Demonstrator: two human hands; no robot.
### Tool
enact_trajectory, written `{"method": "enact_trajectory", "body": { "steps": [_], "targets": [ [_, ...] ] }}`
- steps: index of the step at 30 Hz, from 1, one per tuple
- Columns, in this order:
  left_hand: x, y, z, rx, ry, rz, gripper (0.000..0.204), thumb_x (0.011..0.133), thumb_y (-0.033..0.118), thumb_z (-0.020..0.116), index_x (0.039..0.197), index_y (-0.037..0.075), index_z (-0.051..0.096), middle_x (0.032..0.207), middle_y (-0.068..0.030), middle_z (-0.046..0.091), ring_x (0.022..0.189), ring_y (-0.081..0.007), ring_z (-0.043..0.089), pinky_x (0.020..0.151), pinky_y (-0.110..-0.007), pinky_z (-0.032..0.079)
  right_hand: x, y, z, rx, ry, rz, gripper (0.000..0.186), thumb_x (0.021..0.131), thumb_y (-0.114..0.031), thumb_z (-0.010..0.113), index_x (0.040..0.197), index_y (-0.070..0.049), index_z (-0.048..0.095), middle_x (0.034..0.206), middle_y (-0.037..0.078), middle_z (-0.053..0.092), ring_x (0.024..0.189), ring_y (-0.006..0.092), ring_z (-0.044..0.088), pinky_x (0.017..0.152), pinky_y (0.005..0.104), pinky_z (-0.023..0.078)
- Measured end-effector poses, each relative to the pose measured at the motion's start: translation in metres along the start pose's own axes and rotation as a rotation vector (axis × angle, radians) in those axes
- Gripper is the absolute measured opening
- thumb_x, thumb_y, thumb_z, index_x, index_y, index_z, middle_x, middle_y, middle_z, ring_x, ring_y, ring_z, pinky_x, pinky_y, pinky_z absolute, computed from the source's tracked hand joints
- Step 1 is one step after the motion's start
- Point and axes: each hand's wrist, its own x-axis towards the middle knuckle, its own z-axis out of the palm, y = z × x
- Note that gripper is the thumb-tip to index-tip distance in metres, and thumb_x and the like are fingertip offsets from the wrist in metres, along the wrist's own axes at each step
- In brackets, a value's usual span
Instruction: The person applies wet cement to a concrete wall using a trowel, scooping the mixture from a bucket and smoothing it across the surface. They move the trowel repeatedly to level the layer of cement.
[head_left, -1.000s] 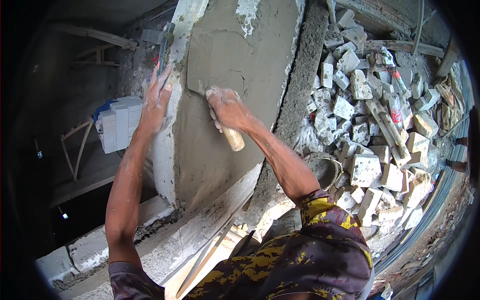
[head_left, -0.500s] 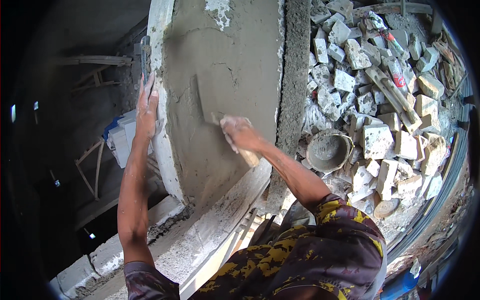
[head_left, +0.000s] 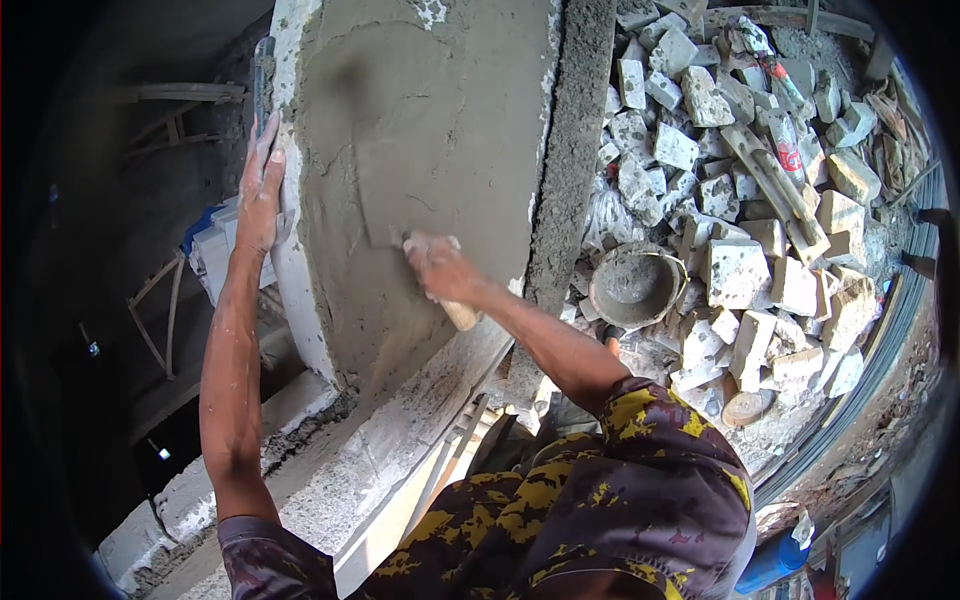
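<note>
1. Broken blocks [head_left: 738,275] lie heaped right of the mortar panel [head_left: 450,140] in the head view.
2. Right hand [head_left: 440,266]: fingers clamped on the wooden handle of a trowel [head_left: 460,315], its blade flat against the panel's wet face.
3. Over the last second the trowel has shifted toward the panel's near end, so the stroke seems to be working that stretch.
4. Left hand [head_left: 260,205]: stays at the panel's left border, fingers stretched toward a dark bar [head_left: 264,80]; whether they grip it, I cannot tell.

Interior, left: dim, dark grey. Light: one small bright spot [head_left: 163,454], low; stronger brightness at right. Triangular timber frame [head_left: 173,315]; white block stack [head_left: 215,258] beside it. Right: heap of broken masonry blocks [head_left: 738,275]; long thin rods [head_left: 868,385], bundled, along its outer side; brown earth [head_left: 860,450] beyond.
</note>
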Motion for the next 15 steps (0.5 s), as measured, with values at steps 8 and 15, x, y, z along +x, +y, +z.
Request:
{"method": "enact_trajectory", "body": {
  "steps": [8, 15],
  "targets": [
    [-0.002, 0.011, 0.016, -0.194, -0.022, -0.09, 0.056, 0.097, 0.036, 0.039, 0.141, 0.003, 0.03, 0.143, -0.0123, 0.034, 0.13, -0.0213, 0.033, 0.108, -0.033, 0.022, -0.259, 0.184, -0.038, -0.693, 0.282, 0.806, 0.039, 0.091, -0.044, 0.04, 0.109, -0.014, 0.057, 0.088, 0.018, 0.064, 0.076, 0.0354, 0.065, 0.063, 0.048, 0.051],
    [0.0, -0.047, 0.004, -0.042, 0.021, -0.095, 0.053, 0.099, 0.034, 0.034, 0.141, 0.003, 0.03, 0.142, -0.0117, 0.035, 0.129, -0.0196, 0.035, 0.107, -0.032, 0.026, -0.398, 0.452, -0.161, -0.974, 0.223, 1.122, 0.028, 0.086, -0.025, 0.043, 0.089, -0.003, 0.059, 0.086, 0.013, 0.066, 0.076, 0.0278, 0.066, 0.06, 0.0436, 0.052]
  ]
}}
